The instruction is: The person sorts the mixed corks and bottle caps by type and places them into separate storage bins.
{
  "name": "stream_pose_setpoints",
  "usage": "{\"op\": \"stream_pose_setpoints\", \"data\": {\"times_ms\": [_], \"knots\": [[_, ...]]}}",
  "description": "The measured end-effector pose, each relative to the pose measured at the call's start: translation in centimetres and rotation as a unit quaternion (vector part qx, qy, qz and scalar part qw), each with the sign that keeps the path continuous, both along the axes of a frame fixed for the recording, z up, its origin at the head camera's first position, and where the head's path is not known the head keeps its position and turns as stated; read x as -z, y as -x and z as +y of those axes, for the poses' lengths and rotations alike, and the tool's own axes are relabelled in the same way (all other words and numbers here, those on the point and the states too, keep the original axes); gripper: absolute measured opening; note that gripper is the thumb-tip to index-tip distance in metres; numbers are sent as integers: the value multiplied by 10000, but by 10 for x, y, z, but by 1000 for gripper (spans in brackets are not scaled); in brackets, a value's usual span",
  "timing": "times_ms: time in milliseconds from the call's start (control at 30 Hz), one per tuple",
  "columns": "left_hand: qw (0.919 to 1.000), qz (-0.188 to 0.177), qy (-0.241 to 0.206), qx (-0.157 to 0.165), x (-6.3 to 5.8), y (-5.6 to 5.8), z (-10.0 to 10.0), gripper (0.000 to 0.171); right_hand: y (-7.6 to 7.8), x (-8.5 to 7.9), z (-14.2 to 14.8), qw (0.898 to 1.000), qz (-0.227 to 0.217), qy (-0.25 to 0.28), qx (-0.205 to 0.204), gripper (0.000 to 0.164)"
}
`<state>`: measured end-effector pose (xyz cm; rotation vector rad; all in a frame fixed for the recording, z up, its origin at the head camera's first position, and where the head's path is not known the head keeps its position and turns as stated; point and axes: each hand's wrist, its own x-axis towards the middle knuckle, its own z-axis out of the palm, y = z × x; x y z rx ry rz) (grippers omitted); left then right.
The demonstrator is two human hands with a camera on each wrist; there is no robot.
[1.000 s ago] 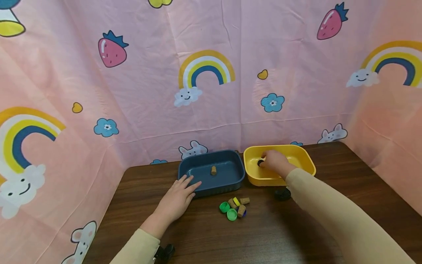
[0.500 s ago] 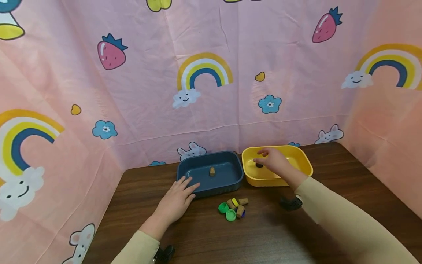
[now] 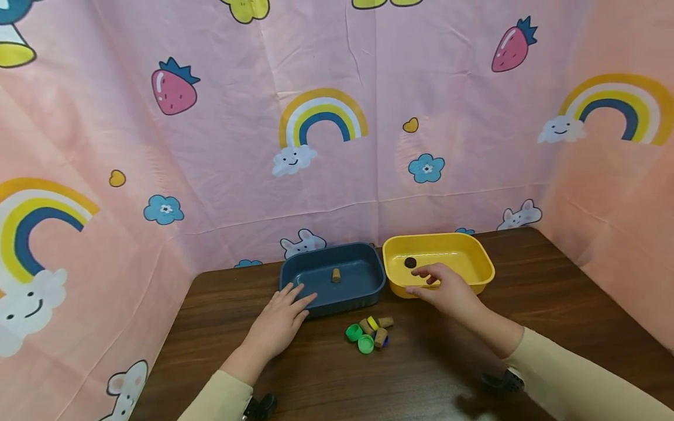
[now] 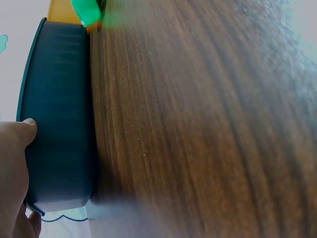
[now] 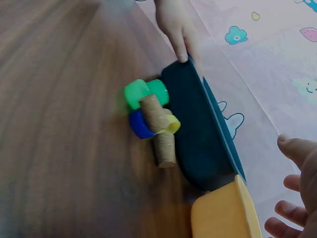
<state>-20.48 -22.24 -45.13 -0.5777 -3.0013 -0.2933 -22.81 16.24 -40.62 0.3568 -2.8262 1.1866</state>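
Observation:
My left hand rests on the near left corner of the dark blue tray, fingers spread. In the left wrist view its thumb touches the tray's outer wall. One cork is inside this tray. Over the front rim of the yellow tray hovers my right hand, fingers loosely bent and holding nothing. A black bottle cap lies on the yellow tray's floor, left side, beyond the fingertips.
In front of the trays is a small pile: green caps, a yellow cap, a blue cap and several corks. The wooden table backs onto a pink patterned cloth. The two trays stand side by side.
My right hand has let go of the black cap in the yellow tray and drawn back toward the front rim. My left hand has stayed on the blue tray.

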Motion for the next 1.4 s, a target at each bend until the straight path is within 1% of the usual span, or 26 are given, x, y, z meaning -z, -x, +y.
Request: {"op": "stream_pose_setpoints", "data": {"times_ms": [167, 333, 433, 567, 800, 1067, 1200, 1400], "knots": [[10000, 42, 37, -1, 2, 1, -2, 46, -8, 4, 3, 9997, 187, 6, -142, 48], [10000, 70, 16, 27, 2, 2, -2, 45, -12, 7, 2, 9996, 230, -40, -185, 47], [10000, 65, -32, 37, 2, 1, -2, 46, -15, 10, -2, 9993, 200, -71, -305, 48], [10000, 50, -50, 11, 1, 0, -1, 46, -19, 16, -13, 9985, 53, -123, -528, 47], [9999, 118, -43, 41, -1, -1, 0, 45, -29, 28, -34, 9950, -166, -547, -819, 43], [9999, 98, 48, -8, 0, 0, 0, 45, -33, 38, -45, 9912, -279, -615, -1136, 33], [9999, 102, 28, -25, 0, -1, 0, 45, -35, 41, -48, 9892, -206, -731, -1251, 34], [9999, 108, 16, -38, 1, -1, -1, 46, -36, 42, -55, 9855, -60, -1084, -1304, 41]]}}
